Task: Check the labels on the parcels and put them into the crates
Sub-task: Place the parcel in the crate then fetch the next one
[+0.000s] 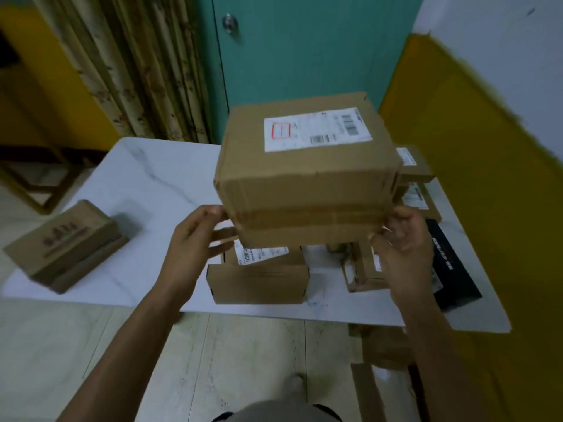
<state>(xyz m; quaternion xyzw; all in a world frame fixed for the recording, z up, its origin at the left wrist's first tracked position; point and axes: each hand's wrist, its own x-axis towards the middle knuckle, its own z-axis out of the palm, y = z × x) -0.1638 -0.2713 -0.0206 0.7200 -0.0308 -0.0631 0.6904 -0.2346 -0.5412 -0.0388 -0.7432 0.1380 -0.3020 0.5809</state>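
Head view: left hand [195, 239] and right hand [402, 242] each grip a lower corner of the box [304, 184], held above the table [137, 178]. Its top faces the camera, probably for reading the label [316, 129]. More parcels [259, 281] sit on the table. No crate in view.

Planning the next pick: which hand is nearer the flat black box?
Right. The right hand is beside the flat black box; the left hand is beyond the held brown cardboard parcel.

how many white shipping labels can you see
4: one atop the held parcel, one on the front parcel below it, two on small parcels at its right. Others may be hidden.
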